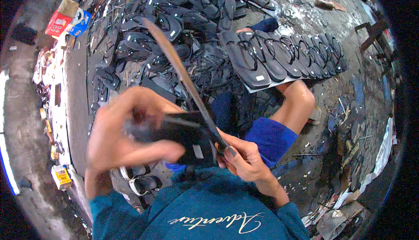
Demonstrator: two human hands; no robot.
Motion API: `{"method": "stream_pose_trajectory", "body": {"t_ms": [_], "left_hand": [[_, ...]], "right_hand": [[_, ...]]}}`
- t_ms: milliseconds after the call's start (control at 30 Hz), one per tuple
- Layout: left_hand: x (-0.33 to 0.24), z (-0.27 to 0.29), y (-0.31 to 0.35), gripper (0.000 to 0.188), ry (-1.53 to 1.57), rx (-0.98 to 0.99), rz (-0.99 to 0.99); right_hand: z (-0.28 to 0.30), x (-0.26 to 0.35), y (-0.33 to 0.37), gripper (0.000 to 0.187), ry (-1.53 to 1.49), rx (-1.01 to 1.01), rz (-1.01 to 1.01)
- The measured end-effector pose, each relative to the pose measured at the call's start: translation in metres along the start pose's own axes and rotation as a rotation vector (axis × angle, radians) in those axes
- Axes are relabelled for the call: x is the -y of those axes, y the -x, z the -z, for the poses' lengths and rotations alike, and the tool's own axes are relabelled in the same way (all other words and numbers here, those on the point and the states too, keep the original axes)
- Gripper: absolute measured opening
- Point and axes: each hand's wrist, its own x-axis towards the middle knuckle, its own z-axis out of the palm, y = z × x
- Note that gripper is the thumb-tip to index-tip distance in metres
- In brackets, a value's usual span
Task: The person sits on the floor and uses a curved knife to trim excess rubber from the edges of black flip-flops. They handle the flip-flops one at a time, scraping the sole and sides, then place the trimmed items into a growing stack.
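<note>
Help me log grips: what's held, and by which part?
The right hand grips a long brownish strip by its near end; what the left hand holds is too blurred to tell.

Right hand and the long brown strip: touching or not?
Touching. The head view shows the right hand gripping the long brown strip at its lower end.

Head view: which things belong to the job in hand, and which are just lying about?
Likely the job:
Black piece, at the blurred left hand
Long strip, in the right hand
Sandal row, probably

Apparently just lying about:
Red box
Blue box
Yellow box
</note>
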Motion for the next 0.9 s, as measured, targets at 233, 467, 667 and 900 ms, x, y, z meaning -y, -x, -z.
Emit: {"method": "stream_pose_trajectory", "body": {"t_ms": [233, 467, 667, 900], "left_hand": [[0.075, -0.151, 0.066, 0.05, 1.872, -0.586, 0.48], [0.052, -0.128, -0.021, 0.039, 1.91, -0.719, 0.325], [0.056, -0.127, -0.01, 0.041, 1.81, -0.624, 0.409], [0.089, -0.159, 0.019, 0.035, 1.69, -0.738, 0.503]], "right_hand": [[0.001, -0.029, 0.007, 0.046, -0.1, -0.038, 0.032], [0.008, -0.037, 0.027, 0.035, 0.515, -0.454, 0.226], [0.01, -0.041, 0.093, 0.026, 0.842, -0.508, 0.063], [-0.004, -0.037, 0.065, 0.027, 0.843, -0.487, 0.053]]}}
